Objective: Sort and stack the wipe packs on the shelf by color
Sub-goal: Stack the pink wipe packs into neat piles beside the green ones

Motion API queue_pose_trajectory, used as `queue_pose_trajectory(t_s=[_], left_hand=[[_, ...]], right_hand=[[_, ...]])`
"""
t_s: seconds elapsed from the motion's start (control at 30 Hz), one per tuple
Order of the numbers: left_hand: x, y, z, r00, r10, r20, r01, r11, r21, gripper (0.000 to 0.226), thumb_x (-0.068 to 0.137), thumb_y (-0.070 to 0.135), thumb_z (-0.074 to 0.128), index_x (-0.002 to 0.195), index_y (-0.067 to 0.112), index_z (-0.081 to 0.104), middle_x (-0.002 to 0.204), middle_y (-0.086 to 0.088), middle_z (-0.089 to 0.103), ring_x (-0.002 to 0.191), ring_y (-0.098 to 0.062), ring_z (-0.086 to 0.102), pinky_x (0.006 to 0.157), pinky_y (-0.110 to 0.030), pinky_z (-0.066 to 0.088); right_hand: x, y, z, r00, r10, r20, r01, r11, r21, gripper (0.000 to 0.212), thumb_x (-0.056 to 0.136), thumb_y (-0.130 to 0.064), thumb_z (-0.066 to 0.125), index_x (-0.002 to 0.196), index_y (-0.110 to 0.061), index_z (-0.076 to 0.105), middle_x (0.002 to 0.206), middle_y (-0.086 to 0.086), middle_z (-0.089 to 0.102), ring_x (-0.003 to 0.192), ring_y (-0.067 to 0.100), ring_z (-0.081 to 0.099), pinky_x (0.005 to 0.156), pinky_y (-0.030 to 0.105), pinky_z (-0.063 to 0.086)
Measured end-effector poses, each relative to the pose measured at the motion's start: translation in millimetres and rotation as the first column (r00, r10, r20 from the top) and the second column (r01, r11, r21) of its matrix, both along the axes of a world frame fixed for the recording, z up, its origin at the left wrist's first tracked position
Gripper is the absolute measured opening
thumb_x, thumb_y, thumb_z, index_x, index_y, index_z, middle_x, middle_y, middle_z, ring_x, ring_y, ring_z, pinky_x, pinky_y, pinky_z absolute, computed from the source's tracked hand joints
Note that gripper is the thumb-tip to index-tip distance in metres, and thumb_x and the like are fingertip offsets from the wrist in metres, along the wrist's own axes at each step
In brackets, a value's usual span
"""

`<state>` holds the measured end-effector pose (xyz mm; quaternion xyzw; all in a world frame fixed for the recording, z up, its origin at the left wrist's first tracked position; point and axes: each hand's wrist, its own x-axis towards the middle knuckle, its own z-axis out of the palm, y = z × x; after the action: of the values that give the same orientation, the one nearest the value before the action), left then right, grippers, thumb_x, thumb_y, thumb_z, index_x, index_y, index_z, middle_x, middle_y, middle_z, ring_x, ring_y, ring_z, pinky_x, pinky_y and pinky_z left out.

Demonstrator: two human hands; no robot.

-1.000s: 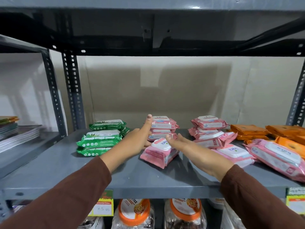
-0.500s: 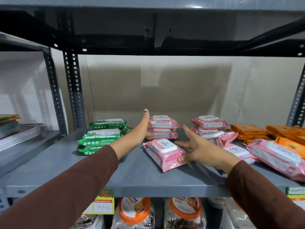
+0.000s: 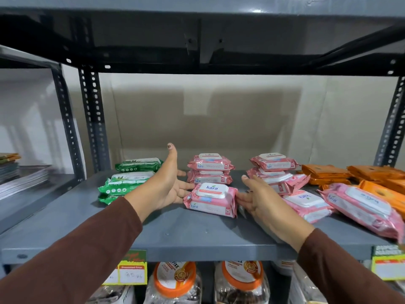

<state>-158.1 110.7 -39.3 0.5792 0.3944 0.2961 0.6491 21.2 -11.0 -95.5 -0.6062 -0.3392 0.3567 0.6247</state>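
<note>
The pink pack (image 3: 210, 199) lies flat, long axis 9-to-3, squared since before; both hands' straight fingers (image 3: 186, 189) flank it.

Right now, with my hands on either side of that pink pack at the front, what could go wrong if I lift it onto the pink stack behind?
1. The left hand and right hand only touch the front pink pack at its ends with straight fingers; it could slip when lifted.
2. The pink stack behind is already two packs high; another might slide off.
3. The right-hand pink pile leans unevenly and sits near your right wrist; a nudge could topple it.
</note>
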Motion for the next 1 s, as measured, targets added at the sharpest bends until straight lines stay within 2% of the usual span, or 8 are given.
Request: queue_pose_trajectory(t_s=[0.1, 0.2, 0.37, 0.5, 0.67, 0.8, 0.93, 1.0], left_hand=[[2.0, -5.1, 1.5, 0.999, 0.009, 0.033, -0.007, 0.999, -0.051, 0.113, 0.076, 0.087, 0.014, 0.147, -0.001, 0.024, 0.089, -0.026, 0.065, 0.087, -0.041, 0.069, 0.074, -0.048, 0.053], [6.9, -10.3, 1.6, 0.997, 0.029, 0.072, -0.022, 0.995, -0.096, 0.110, 0.079, 0.085, 0.015, 0.145, -0.003, 0.026, 0.085, -0.025, 0.064, 0.084, -0.040, 0.067, 0.072, -0.048, 0.052], [6.7, -16.1, 3.8, 0.993, 0.036, 0.109, -0.018, 0.987, -0.157, 0.109, 0.082, 0.083, 0.015, 0.145, -0.004, 0.027, 0.130, -0.032, 0.053, 0.107, -0.045, 0.061, 0.081, -0.051, 0.048], [4.0, -18.6, 5.5, 0.989, 0.061, 0.132, -0.040, 0.987, -0.157, 0.110, 0.081, 0.083, 0.016, 0.147, -0.005, 0.024, 0.130, -0.030, 0.052, 0.099, -0.041, 0.063, 0.074, -0.051, 0.049], [2.4, -34.4, 9.0, 0.995, -0.007, 0.095, 0.011, 0.999, -0.046, 0.094, 0.091, 0.072, 0.014, 0.147, -0.001, 0.029, 0.126, -0.012, 0.055, 0.112, -0.035, 0.059, 0.075, -0.039, 0.046], [1.7, -50.4, 6.2, 0.999, 0.002, 0.034, -0.013, 0.945, 0.327, 0.056, 0.099, 0.058, 0.024, 0.127, 0.019, 0.054, 0.111, 0.014, 0.057, 0.096, 0.005, 0.057, 0.066, -0.009, 0.044], [3.7, -57.7, -10.6, 0.991, -0.116, -0.068, 0.134, 0.840, 0.526, 0.027, 0.095, 0.039, 0.056, 0.118, 0.024, 0.061, 0.116, 0.008, 0.067, 0.098, 0.003, 0.062, 0.081, -0.005, 0.044], [10.9, -71.4, -26.5, 0.952, -0.203, -0.230, 0.303, 0.739, 0.602, 0.036, 0.090, 0.042, 0.063, 0.124, 0.033, 0.057, 0.130, 0.015, 0.059, 0.114, 0.004, 0.054, 0.093, -0.008, 0.039]], right_hand=[[-4.0, 10.1, 8.6, 0.980, 0.050, -0.190, -0.044, 0.998, 0.037, 0.066, 0.096, -0.049, 0.049, 0.154, -0.023, 0.027, 0.116, 0.015, 0.074, 0.108, 0.029, 0.071, 0.106, 0.041, 0.045], [-15.8, 10.2, 21.5, 0.964, 0.041, -0.263, -0.016, 0.995, 0.094, 0.019, 0.104, -0.038, 0.041, 0.108, -0.026, 0.056, 0.117, 0.024, 0.071, 0.108, 0.039, 0.069, 0.097, 0.048, 0.052], [-25.5, 4.7, 32.8, 0.926, 0.101, -0.364, -0.076, 0.994, 0.080, 0.022, 0.105, -0.040, 0.036, 0.088, -0.034, 0.048, 0.124, 0.028, 0.067, 0.116, 0.043, 0.064, 0.103, 0.051, 0.048], [-28.5, 0.5, 33.9, 0.934, 0.109, -0.340, -0.089, 0.993, 0.075, 0.026, 0.107, -0.037, 0.034, 0.086, -0.033, 0.050, 0.127, 0.025, 0.065, 0.120, 0.041, 0.062, 0.101, 0.049, 0.048], [-30.3, -5.8, 35.7, 0.972, 0.144, -0.185, -0.129, 0.987, 0.093, 0.032, 0.107, -0.039, 0.033, 0.084, -0.033, 0.055, 0.115, 0.008, 0.073, 0.111, 0.025, 0.066, 0.098, 0.039, 0.049], [-15.5, -33.0, 47.7, 0.975, 0.091, 0.202, -0.107, 0.992, 0.068, 0.021, 0.100, -0.046, 0.047, 0.094, -0.041, 0.066, 0.086, -0.024, 0.076, 0.104, -0.004, 0.063, 0.110, 0.034, 0.038], [16.8, -76.5, 67.3, 0.861, -0.084, 0.502, 0.026, 0.992, 0.121, 0.021, 0.092, -0.028, 0.069, 0.112, -0.028, 0.072, 0.108, -0.002, 0.078, 0.095, 0.018, 0.073, 0.096, 0.049, 0.055], [42.1, -94.4, 79.1, 0.812, -0.168, 0.560, 0.117, 0.985, 0.126, 0.024, 0.089, -0.018, 0.072, 0.113, -0.022, 0.070, 0.103, 0.005, 0.079, 0.081, 0.016, 0.075, 0.087, 0.040, 0.057]])
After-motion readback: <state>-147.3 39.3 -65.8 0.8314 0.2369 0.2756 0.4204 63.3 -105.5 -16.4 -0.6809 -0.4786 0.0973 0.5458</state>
